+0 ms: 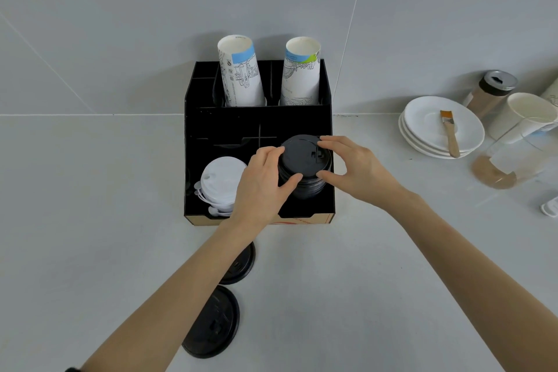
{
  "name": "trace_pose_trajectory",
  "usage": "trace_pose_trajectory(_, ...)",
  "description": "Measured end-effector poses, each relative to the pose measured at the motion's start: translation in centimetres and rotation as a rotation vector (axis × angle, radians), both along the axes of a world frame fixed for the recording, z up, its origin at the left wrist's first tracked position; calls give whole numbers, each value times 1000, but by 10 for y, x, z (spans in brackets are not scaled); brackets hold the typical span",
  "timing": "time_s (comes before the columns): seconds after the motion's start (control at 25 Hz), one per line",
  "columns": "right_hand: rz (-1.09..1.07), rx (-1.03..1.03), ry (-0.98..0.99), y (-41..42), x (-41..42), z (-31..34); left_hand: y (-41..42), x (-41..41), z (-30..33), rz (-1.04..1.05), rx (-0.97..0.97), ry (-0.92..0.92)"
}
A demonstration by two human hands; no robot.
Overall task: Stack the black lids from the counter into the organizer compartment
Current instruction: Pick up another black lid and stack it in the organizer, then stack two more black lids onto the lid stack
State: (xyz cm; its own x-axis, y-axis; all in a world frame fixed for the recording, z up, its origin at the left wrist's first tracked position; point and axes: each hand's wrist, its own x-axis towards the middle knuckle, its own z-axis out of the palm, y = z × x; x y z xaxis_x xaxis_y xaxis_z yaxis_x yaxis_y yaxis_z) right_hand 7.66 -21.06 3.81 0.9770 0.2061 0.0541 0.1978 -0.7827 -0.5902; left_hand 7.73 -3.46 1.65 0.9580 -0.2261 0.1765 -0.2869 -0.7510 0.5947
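Observation:
A black organizer stands on the counter against the wall. In its front right compartment sits a stack of black lids. My left hand grips the stack's left side, thumb on the near edge. My right hand grips its right side, fingers on the top lid's rim. Two more black lids lie on the counter in front of the organizer: one partly hidden under my left forearm, another nearer me.
White lids fill the front left compartment. Two stacks of paper cups stand in the back compartments. At the right are stacked white saucers with a brush, a shaker jar and a cup.

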Motion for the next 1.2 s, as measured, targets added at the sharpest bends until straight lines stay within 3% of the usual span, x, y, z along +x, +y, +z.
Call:
trace_pose_trajectory(0.68, 2, -85, 52, 5, -7, -8, -2, -4, -10, -13, 23, 16)
trace_pose_trajectory(1.0, 7, -76, -74, 20, -24, 6, 28, -16, 0, -41, 6, 24)
trace_pose_trajectory(1.2, 62, -20, -124, 42, -39, 10, 61, -36, 5, 71, -25, 56)
